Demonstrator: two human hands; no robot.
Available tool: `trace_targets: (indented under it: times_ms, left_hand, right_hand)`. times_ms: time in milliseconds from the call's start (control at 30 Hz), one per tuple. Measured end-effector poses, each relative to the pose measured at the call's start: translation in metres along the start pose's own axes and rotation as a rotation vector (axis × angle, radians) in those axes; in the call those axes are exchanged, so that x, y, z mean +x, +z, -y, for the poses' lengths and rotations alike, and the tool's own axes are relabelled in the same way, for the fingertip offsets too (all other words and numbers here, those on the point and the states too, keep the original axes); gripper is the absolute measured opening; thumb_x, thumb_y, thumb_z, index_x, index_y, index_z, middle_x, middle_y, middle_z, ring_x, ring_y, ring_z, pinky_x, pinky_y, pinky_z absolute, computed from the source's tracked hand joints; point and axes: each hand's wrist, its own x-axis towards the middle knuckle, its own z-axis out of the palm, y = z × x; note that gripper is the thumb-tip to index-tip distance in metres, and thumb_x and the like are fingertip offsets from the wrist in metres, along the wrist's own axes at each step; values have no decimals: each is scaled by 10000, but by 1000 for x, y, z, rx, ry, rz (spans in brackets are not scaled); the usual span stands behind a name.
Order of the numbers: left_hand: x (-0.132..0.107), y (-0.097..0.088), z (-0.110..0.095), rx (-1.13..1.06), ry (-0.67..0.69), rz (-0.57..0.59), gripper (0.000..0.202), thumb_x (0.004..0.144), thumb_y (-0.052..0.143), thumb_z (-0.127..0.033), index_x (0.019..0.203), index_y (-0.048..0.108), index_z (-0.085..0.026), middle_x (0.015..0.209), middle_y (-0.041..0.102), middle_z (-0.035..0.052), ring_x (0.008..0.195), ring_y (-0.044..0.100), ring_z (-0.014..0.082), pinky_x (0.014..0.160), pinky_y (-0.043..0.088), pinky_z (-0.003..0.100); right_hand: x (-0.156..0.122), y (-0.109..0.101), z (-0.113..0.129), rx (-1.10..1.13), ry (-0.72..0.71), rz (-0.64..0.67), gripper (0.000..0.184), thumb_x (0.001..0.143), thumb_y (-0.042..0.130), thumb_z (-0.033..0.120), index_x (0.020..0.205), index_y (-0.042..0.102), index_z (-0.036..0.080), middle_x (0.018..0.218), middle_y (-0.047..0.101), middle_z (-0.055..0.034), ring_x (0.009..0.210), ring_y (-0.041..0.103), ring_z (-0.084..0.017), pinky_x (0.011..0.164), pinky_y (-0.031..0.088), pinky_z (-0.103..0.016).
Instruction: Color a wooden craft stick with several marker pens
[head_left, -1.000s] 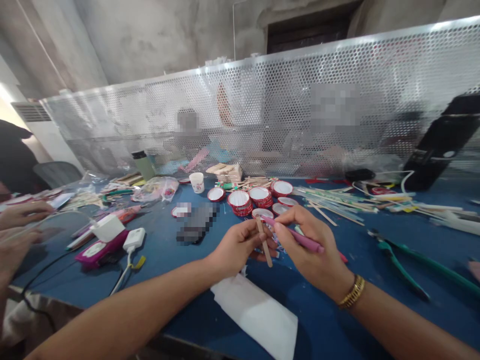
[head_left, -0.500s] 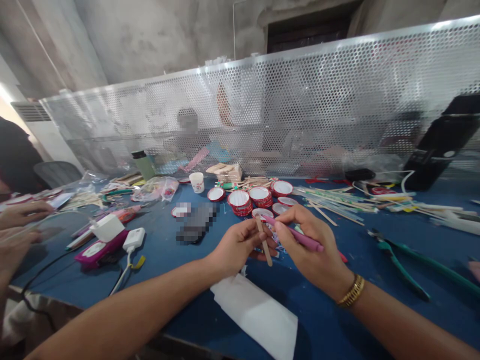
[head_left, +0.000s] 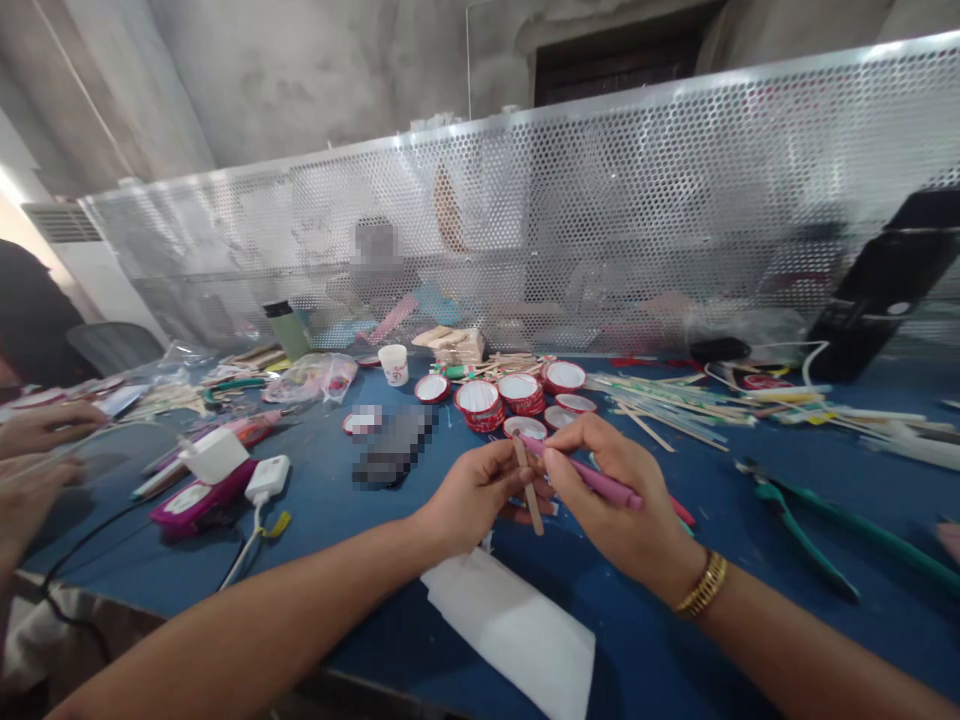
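My left hand (head_left: 480, 495) pinches a flat wooden craft stick (head_left: 531, 495), which stands at a slant between thumb and fingers. In my right hand (head_left: 619, 495) is a pink pen (head_left: 596, 480), gripped like a writing tool. The pen's tip is at the upper end of the stick; whether it touches the wood I cannot tell. Just beyond the hands are stacks of round red-rimmed lids (head_left: 480, 405) with white faces. A folded white paper or cloth (head_left: 525, 630) lies on the blue table (head_left: 360, 600) below my hands.
Green-handled pliers (head_left: 795, 530) lie at right, with loose sticks (head_left: 682, 405) behind. A dark phone-like object (head_left: 397, 448), paper cup (head_left: 393, 365) and purple power strip (head_left: 206, 495) with chargers are to the left. Another person's hands (head_left: 45, 440) rest at far left. A perforated metal screen (head_left: 600, 220) borders the back.
My right hand and the pen have shifted slightly left and down along the stick. My left hand and the stick have barely moved.
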Motion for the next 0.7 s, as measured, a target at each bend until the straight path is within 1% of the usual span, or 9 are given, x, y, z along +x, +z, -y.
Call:
trace_targets:
  times_ms: [300, 500, 700]
  left_hand:
    - [0, -1, 0, 32, -4, -15, 439, 684, 785, -505, 870, 597, -155, 800, 666, 34, 732, 674, 182, 640, 557, 291]
    - [0, -1, 1, 19, -14, 2, 440, 673, 794, -501, 883, 618, -156, 779, 679, 38, 716, 676, 178, 609, 541, 264]
    - [0, -1, 2, 36, -15, 14, 424, 698, 767, -523, 862, 654, -150, 798, 680, 43, 730, 678, 178, 630, 544, 267]
  right_hand:
    - [2, -2, 0, -63, 42, -14, 92, 872, 552, 214, 781, 561, 205, 692, 586, 27, 616, 545, -121, 616, 414, -259]
    - [2, -1, 2, -71, 65, -10, 83, 870, 550, 219, 788, 562, 207, 709, 605, 17, 630, 562, -128, 611, 421, -256]
    - [1, -2, 0, -87, 57, 4, 73, 877, 550, 236, 809, 560, 212, 723, 616, 13, 635, 575, -133, 614, 432, -262]
